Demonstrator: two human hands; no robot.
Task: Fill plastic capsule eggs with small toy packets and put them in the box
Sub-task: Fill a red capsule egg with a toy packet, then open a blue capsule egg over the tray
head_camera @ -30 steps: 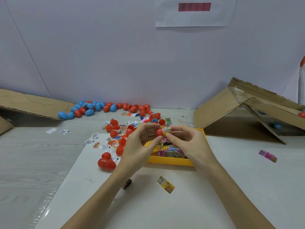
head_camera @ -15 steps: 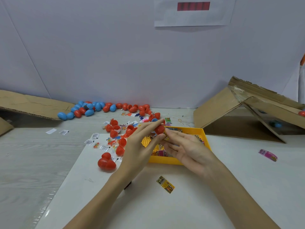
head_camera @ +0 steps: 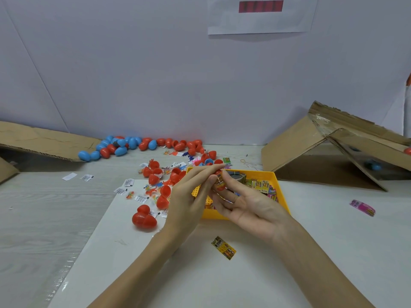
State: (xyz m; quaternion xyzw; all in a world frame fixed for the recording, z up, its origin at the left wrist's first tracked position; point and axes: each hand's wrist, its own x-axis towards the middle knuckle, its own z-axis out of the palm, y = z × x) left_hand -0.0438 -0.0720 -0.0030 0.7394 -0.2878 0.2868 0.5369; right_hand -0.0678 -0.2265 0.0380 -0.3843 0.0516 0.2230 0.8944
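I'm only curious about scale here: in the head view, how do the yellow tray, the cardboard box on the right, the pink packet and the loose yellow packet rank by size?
1. cardboard box
2. yellow tray
3. and 4. pink packet and yellow packet look alike; the yellow one lies nearer the camera, so I won't rank them.

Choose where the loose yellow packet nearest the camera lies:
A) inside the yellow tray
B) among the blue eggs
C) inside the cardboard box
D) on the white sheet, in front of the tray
D: the yellow packet lies flat on the white sheet, nearer the camera than the yellow tray.
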